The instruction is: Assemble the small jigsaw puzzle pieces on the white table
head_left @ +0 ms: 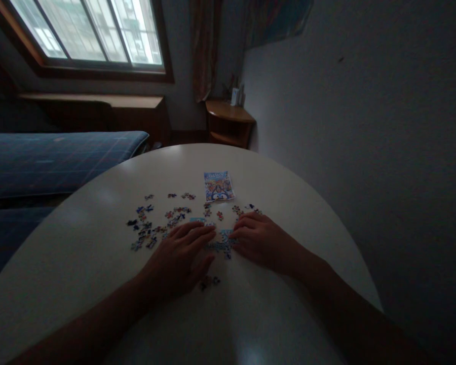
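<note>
reaching over puzzle pieces (pixel 224 246) at frame centre with left hand (pixel 177 254) and right hand (pixel 264 239). cannot tell either's finger grip.

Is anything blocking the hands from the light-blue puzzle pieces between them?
Nothing visible does. The right hand is at the right edge of the light-blue puzzle pieces; the left hand is just to their left. The picture sheet lies beyond them.

Our bare left forearm (pixel 110 309) slants in from the lower left; our bare left hand (pixel 175 258) is palm down, slightly curved fingers (pixel 195 234) forward, thumb (pixel 203 267) spread apart. From the lower right, our bare right forearm (pixel 336 294) extends, its bare right hand (pixel 264 241) angled leftward, fingers bent.
</note>
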